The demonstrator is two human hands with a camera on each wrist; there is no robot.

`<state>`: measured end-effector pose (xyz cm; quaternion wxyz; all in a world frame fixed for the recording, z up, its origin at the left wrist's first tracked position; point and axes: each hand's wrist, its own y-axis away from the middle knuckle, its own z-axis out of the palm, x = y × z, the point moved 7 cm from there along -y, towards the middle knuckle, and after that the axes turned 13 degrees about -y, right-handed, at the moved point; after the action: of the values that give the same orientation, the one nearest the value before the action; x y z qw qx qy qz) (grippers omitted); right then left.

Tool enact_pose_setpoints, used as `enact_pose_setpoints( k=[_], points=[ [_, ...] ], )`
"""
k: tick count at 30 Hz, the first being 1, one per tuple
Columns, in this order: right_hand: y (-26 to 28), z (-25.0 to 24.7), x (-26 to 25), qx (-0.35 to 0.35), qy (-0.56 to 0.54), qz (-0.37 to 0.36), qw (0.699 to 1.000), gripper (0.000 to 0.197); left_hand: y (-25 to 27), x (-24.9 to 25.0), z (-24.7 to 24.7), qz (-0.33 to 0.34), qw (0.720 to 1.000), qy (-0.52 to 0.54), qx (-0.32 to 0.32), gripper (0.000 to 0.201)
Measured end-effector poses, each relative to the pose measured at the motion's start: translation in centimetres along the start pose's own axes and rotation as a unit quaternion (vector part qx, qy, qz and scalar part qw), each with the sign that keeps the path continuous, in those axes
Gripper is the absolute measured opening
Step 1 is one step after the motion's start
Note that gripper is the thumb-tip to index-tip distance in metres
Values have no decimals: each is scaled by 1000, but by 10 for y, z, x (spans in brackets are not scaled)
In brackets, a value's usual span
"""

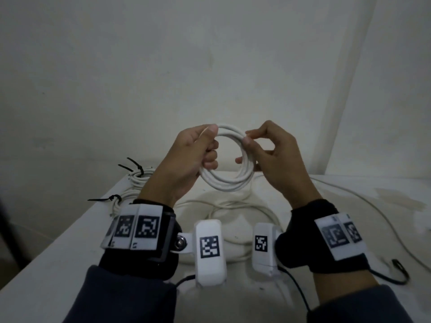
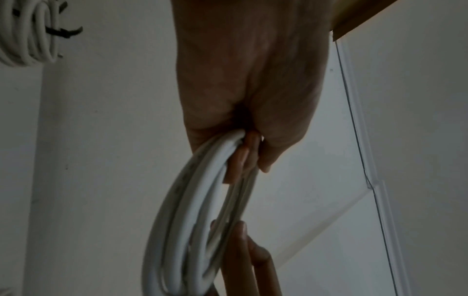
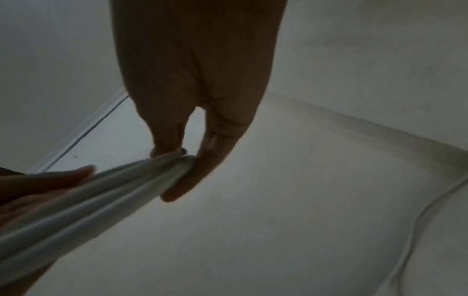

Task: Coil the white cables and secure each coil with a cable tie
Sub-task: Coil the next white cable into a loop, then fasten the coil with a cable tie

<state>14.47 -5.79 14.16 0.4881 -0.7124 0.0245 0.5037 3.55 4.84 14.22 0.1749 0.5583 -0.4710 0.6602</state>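
Note:
I hold a round coil of white cable (image 1: 227, 180) upright above the white table (image 1: 70, 252). My left hand (image 1: 205, 148) grips the coil's left side, thumb on top and fingers curled through the ring. My right hand (image 1: 250, 142) pinches the coil's upper right between thumb and fingers. The left wrist view shows the coil (image 2: 182, 230) edge-on under my curled fingers (image 2: 240, 158). In the right wrist view the strands (image 3: 88, 204) run out from the pinch of my right hand (image 3: 185, 158).
Two tied white coils with black cable ties (image 1: 137, 170) (image 1: 112, 198) lie at the table's left edge. Loose white cable (image 1: 233, 205) loops on the table beneath my hands, and another strand (image 1: 382, 217) trails off right. A black cord (image 1: 401, 271) lies near my right wrist.

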Motion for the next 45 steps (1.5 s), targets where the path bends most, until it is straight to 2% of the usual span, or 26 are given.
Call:
enact_pose_setpoints(
  k=[5,8,12,16,18,21,23,26,32,36,40,43,45],
  points=[
    [1,-11,-3,-25,74,-13,997,22,1,-5,4,-27,999,-30,-35,19],
    [-1,-12,-1,-11,131,-28,991,27,1,-14,6,-65,998,-18,-21,16],
    [-1,-9,4,-7,137,-19,990,31,-2,-20,6,-76,997,2,-8,13],
    [2,-5,11,-33,-2,77,997,26,-4,-31,10,-113,987,117,-15,11],
    [6,-6,12,-24,-22,99,995,25,-3,-42,13,-147,976,160,-25,11],
    [22,-9,34,13,-34,176,984,27,0,-67,13,-186,979,80,-28,15],
    [44,-11,58,41,-72,262,961,30,5,-90,11,-209,977,0,-30,19],
    [78,-17,84,60,-108,353,927,33,21,-118,20,-239,969,-46,-46,21],
    [103,-31,91,90,-91,383,915,33,39,-134,36,-266,962,-49,-45,23],
    [106,-32,97,73,-2,390,918,36,52,-148,39,-310,950,33,-20,25],
    [100,-38,92,28,102,397,912,28,53,-153,43,-311,947,77,-22,19],
    [89,-72,77,3,209,399,893,13,51,-153,43,-300,951,76,-25,20],
    [85,-108,64,1,297,402,866,11,51,-154,43,-295,952,74,-29,25]
  ],
)
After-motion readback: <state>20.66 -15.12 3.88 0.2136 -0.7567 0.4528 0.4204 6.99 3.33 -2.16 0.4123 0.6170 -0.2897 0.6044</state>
